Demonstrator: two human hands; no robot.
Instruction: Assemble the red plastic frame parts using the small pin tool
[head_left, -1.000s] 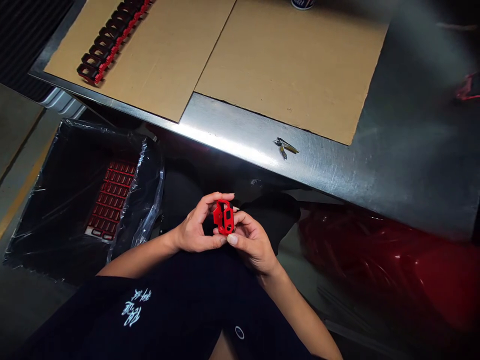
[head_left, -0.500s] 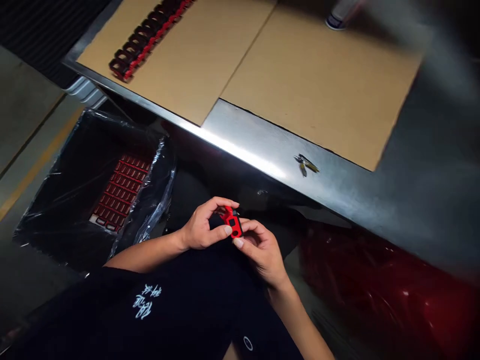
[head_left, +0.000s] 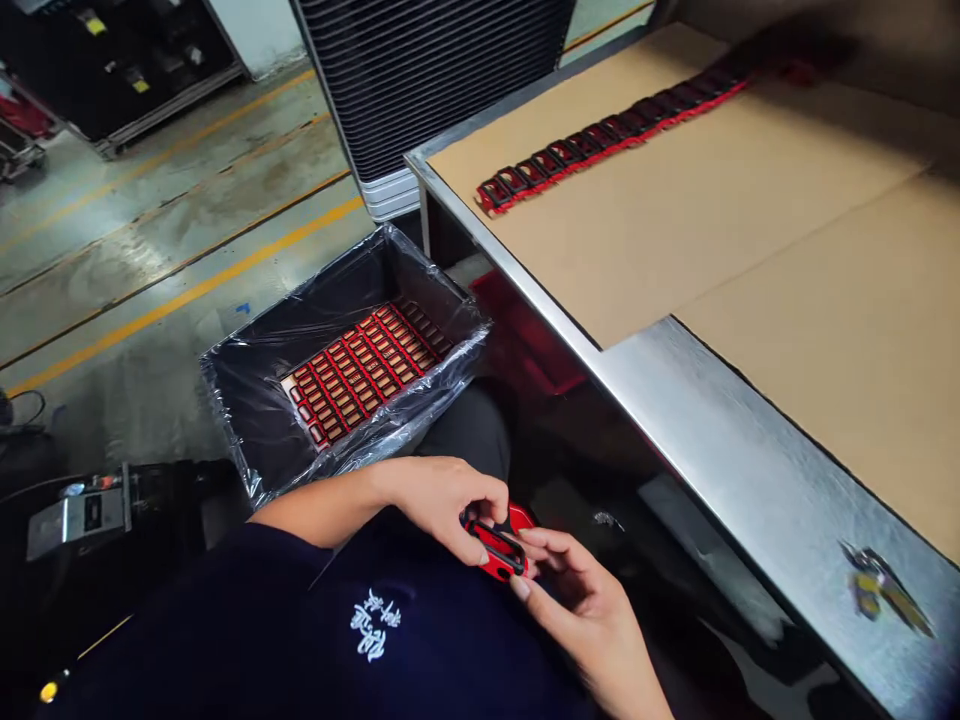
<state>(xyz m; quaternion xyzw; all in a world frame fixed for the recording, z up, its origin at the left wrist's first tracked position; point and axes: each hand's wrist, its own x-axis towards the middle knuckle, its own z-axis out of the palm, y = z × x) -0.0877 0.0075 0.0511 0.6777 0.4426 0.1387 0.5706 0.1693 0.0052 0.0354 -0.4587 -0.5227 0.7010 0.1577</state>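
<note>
Between my two hands is a small red plastic part with a black rectangular frame (head_left: pixel 495 548), held just above my lap. My left hand (head_left: pixel 442 503) pinches its left end with thumb and curled fingers. Thumb and fingertips of my right hand (head_left: pixel 574 580) grip its right end. Behind the fingers shows another bit of red (head_left: pixel 520 518); whether it belongs to the same part I cannot tell.
To the left, a plastic-lined bin (head_left: pixel 247 400) holds rows of red-and-black parts (head_left: pixel 360 375). On the metal table (head_left: pixel 660 400) lie cardboard sheets (head_left: pixel 675 240), a row of similar parts (head_left: pixel 600 140) and blurred yellow-handled pliers (head_left: pixel 885 590). Stacked black trays (head_left: pixel 442 90) stand beyond.
My view has swung left, bringing the bin and floor further into sight. The part has been turned in my hands, so its black frame now faces up. Both hands still hold it.
</note>
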